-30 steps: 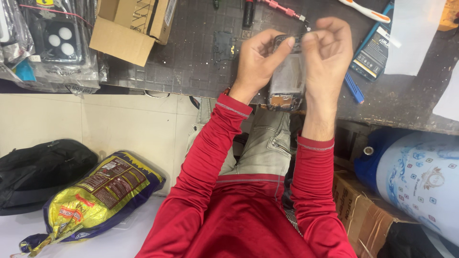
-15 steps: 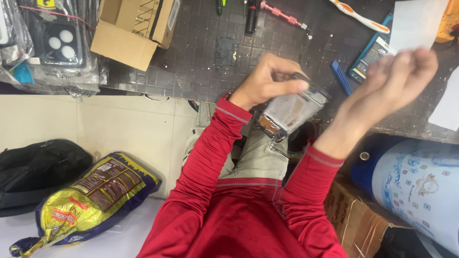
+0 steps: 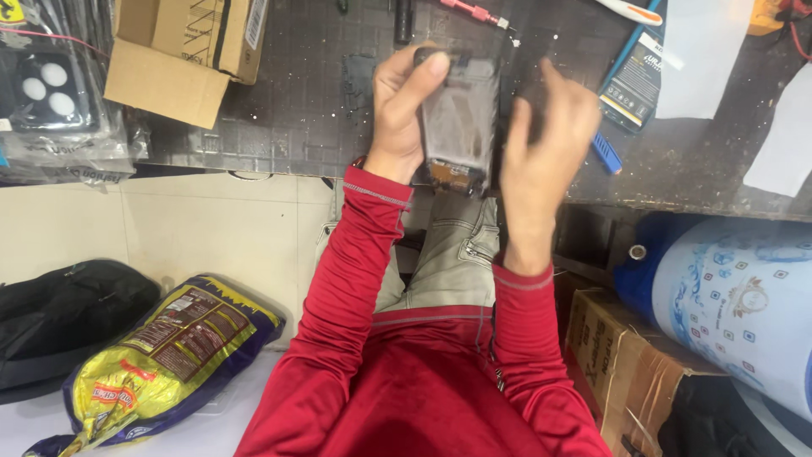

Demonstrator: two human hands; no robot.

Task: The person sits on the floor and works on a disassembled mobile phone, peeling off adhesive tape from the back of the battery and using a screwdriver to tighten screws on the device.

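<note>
Red sleeves (image 3: 355, 254); yellow-purple bag (image 3: 161, 355); blue-patterned white cooler (image 3: 736, 313)

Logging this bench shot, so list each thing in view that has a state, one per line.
Phone: back opened, insides showing, held upright above the bench edge.
Left hand: closed around the phone's left side.
Right hand: beside the phone's right edge; contact blurred.
Cardboard box: flap hanging open.
Yellow snack bag: lying flat on the floor.
Black bag: slumped on the floor.
</note>
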